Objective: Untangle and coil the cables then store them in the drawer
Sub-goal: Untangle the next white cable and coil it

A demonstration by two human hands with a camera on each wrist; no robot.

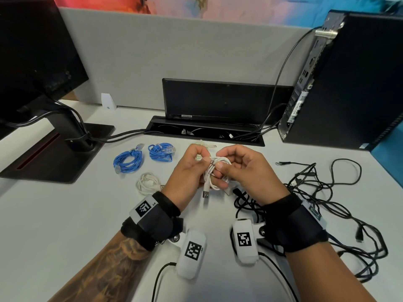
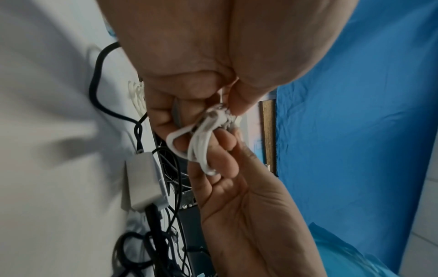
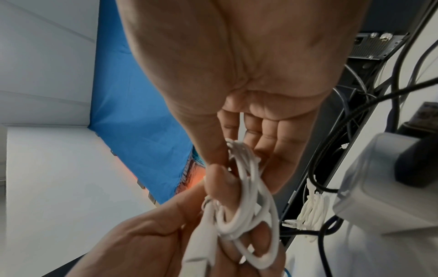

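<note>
Mid-task: two blue coils and a white coil lie finished on the desk, both hands, left and right, pinch a half-wound white cable above it, black tangle untouched at right, no drawer in sight.

Seen from the left wrist, the left hand and the right hand both pinch a small bundle of looped white cable between their fingertips, while a grey adapter block and tangled black cables lie on the white desk beside them.
</note>
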